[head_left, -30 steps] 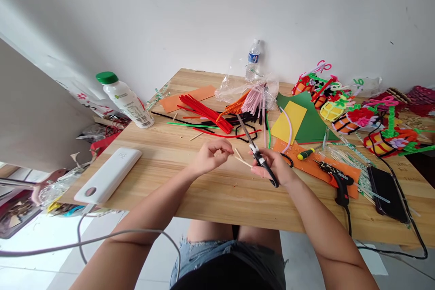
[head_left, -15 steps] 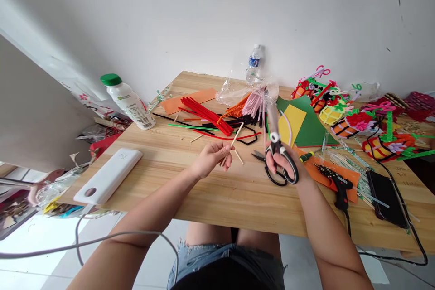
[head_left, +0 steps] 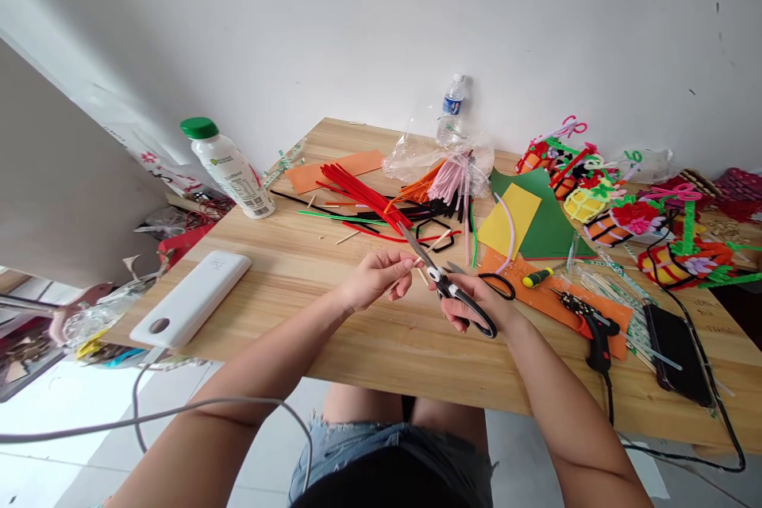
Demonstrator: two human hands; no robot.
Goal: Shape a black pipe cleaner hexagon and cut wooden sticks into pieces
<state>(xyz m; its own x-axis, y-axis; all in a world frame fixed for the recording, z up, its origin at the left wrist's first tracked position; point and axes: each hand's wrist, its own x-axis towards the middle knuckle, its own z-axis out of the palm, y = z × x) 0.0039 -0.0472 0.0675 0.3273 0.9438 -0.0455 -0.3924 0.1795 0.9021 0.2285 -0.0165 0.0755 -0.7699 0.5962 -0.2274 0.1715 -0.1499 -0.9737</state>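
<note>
Between its fingertips my left hand (head_left: 381, 276) pinches a thin wooden stick (head_left: 439, 240), which slants up to the right. My right hand (head_left: 476, 303) is closed on the black-and-white handles of a pair of scissors (head_left: 437, 274). The scissors' blades are spread, and one of them crosses close to the stick beside my left fingertips; whether they touch I cannot tell. Just beyond the hands lie red pipe cleaners (head_left: 366, 197) and a bent black pipe cleaner (head_left: 437, 242). A yellow sheet (head_left: 510, 221) rests on a green sheet (head_left: 556, 222) to the right.
On the left stand a white bottle with a green cap (head_left: 229, 171) and a white power bank (head_left: 190, 302). Rightward are a glue gun (head_left: 592, 325), a phone (head_left: 679, 353), a yellow-handled tool (head_left: 537, 277) and several pipe-cleaner baskets (head_left: 628, 222). A water bottle (head_left: 451, 111) is by the wall.
My right hand has brought the scissors left, tilting them so the blades point up-left toward the stick. My left hand keeps its pinch on the stick and has barely moved.
</note>
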